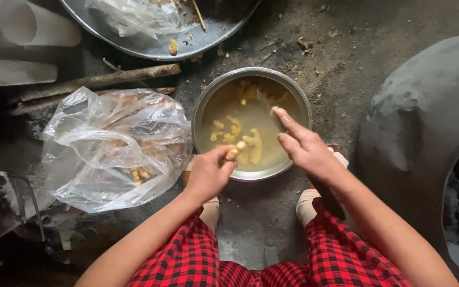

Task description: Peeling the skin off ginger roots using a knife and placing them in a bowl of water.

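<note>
Ginger (235, 151), knobby and pale, pinched in left hand (209, 174) over round steel bowl (203, 106) of cloudy water; right hand (305, 146) grips knife (265, 102), crinkled plastic bag (115, 146) beside.

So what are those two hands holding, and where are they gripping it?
The left hand pinches a small piece of ginger by its lower end. The right hand grips a knife by its handle, blade out over the steel bowl of water.

dirt floor (293, 42), steel bowl (208, 101), plastic bag (96, 159), sticks (102, 79)
</note>
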